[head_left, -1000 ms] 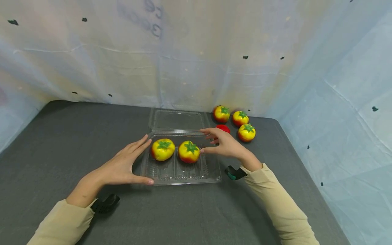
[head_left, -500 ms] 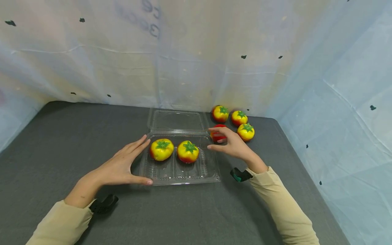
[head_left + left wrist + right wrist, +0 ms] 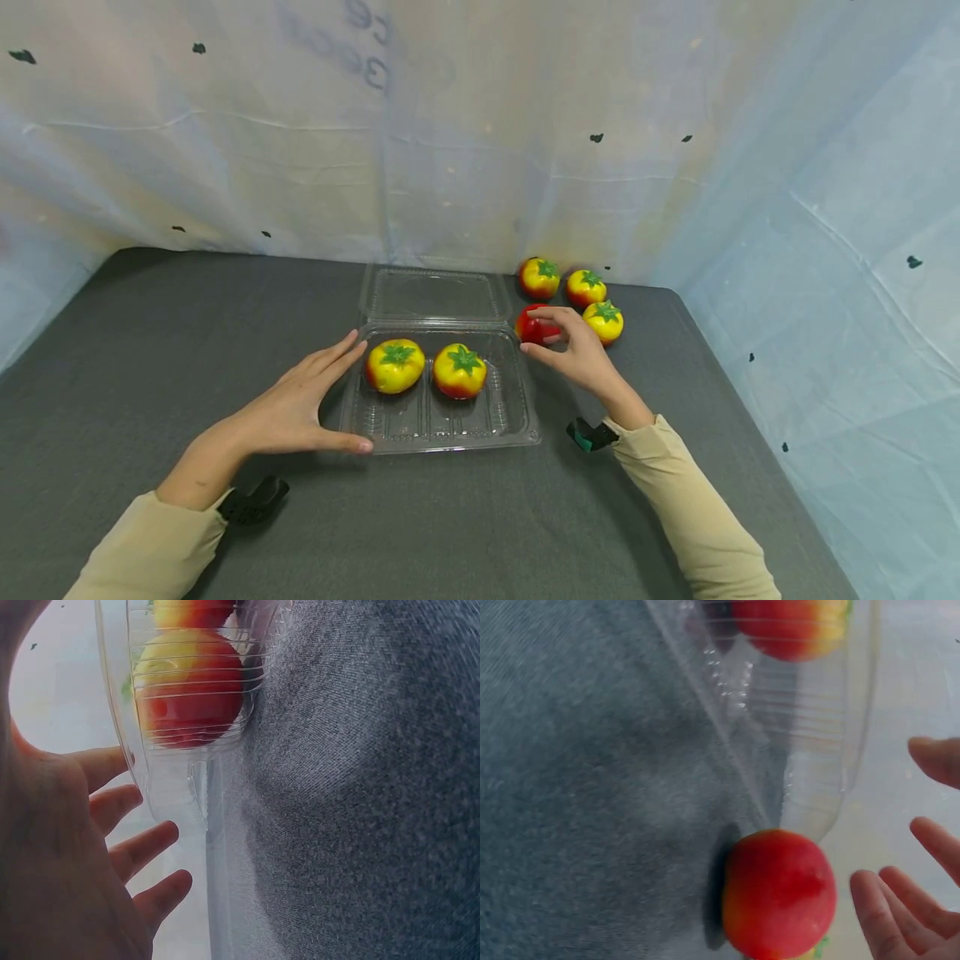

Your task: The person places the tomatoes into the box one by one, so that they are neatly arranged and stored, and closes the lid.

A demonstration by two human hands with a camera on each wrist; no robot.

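Observation:
In the head view, my left hand (image 3: 303, 408) is at the left side of a clear plastic clamshell container (image 3: 521, 408), thumb stretched toward its front left corner and fingers along its left edge. Two yellow-and-red toy fruits with green star-shaped leaf tops, a left one (image 3: 395, 367) and a right one (image 3: 460, 372), sit side by side in its back half. My right hand (image 3: 581, 354) is spread over a red fruit (image 3: 528, 328) beside the container's back right corner. The right wrist view shows the fingers apart from that red fruit (image 3: 780, 892). Neither hand grips anything.
The container's lid (image 3: 438, 296) lies folded back behind it. Several more toy fruits, including a back one (image 3: 539, 279), a middle one (image 3: 585, 288) and a front one (image 3: 603, 322), stand at the table's back right. Pale sheeting (image 3: 450, 167) hangs behind the dark table (image 3: 450, 525).
My right hand has moved right, from beside the right fruit in the container to over the red fruit outside it. The left hand stays at the container's left side.

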